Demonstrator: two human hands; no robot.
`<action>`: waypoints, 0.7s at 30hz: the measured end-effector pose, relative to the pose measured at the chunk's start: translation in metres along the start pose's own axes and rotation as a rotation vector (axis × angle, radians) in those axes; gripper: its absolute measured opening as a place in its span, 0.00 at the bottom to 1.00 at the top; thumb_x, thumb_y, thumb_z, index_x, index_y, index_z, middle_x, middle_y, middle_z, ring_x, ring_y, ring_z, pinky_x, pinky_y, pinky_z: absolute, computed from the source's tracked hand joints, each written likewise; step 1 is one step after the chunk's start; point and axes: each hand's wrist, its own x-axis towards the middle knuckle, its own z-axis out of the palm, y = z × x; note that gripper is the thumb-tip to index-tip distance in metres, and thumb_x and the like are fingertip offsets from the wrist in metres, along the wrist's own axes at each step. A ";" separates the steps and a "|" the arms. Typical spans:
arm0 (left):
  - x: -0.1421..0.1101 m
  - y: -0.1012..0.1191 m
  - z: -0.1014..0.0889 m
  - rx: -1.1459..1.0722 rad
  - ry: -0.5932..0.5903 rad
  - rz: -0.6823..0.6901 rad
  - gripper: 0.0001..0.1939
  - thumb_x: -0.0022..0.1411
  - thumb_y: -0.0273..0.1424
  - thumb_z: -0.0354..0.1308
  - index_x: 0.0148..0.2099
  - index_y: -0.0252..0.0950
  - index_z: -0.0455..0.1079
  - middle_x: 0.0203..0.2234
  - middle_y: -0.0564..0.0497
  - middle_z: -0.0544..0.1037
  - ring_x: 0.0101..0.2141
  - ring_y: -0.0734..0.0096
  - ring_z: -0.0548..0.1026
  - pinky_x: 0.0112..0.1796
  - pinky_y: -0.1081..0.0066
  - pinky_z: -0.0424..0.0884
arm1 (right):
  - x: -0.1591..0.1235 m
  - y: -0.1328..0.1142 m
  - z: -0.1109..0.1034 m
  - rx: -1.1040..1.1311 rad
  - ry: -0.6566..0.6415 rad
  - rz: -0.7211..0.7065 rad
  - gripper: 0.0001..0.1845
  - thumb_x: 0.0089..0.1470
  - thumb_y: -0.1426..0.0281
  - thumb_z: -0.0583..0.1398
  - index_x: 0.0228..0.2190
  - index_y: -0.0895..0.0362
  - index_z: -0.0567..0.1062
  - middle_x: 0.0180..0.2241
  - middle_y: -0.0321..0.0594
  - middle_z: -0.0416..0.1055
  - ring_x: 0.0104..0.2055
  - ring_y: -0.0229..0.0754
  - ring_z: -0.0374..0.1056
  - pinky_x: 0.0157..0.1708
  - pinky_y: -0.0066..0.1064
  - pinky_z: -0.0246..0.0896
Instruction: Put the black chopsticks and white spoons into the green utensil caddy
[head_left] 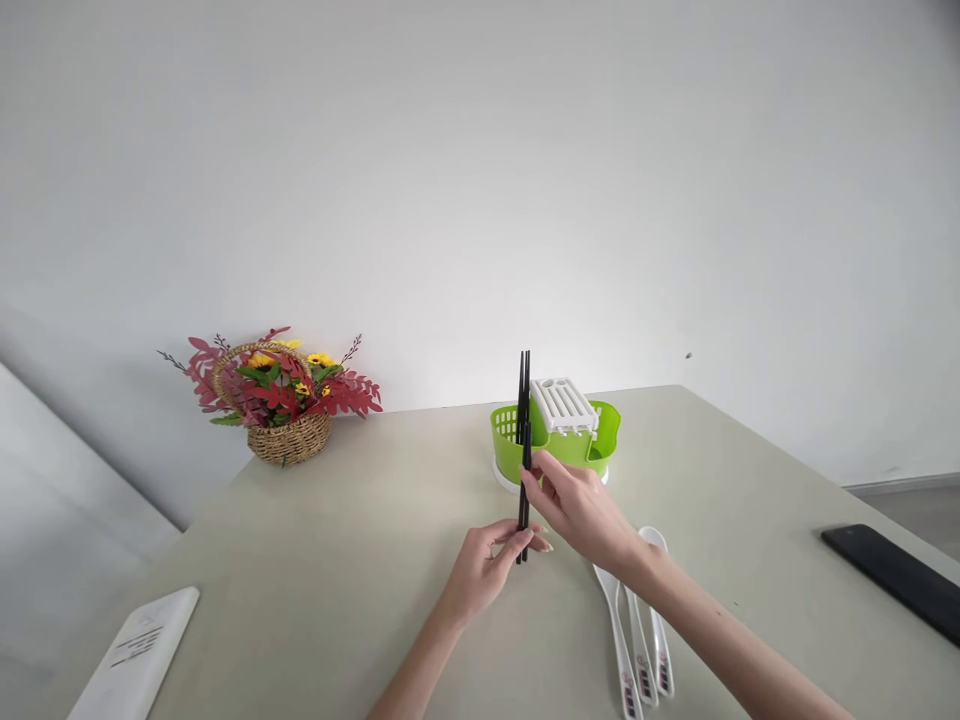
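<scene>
Both hands hold a pair of black chopsticks (pixel 523 508) upright, just in front of the green utensil caddy (pixel 559 452). My left hand (pixel 480 570) pinches them near the lower end. Higher up, the fingers of my right hand (pixel 576 505) are closed on the same pair. Other black chopsticks (pixel 523 385) stand in the left compartment of the caddy. A white slotted rack (pixel 568 406) sits on the caddy's middle part. Below my right forearm lie several white spoons (pixel 621 640), partly covered by the arm.
A wicker basket (pixel 291 440) of artificial flowers stands at the back left of the table (pixel 337 560). At the front left lies a white box-like object (pixel 139 650). Near the right edge is a long black object (pixel 900 575). A wall (pixel 465 200) rises behind the table.
</scene>
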 end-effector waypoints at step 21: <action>0.002 -0.007 -0.001 0.005 -0.046 -0.050 0.20 0.66 0.47 0.60 0.42 0.37 0.83 0.37 0.47 0.85 0.41 0.58 0.80 0.45 0.65 0.75 | -0.015 0.009 -0.002 0.078 -0.114 0.026 0.19 0.69 0.61 0.52 0.25 0.51 0.58 0.23 0.29 0.61 0.23 0.35 0.54 0.25 0.28 0.49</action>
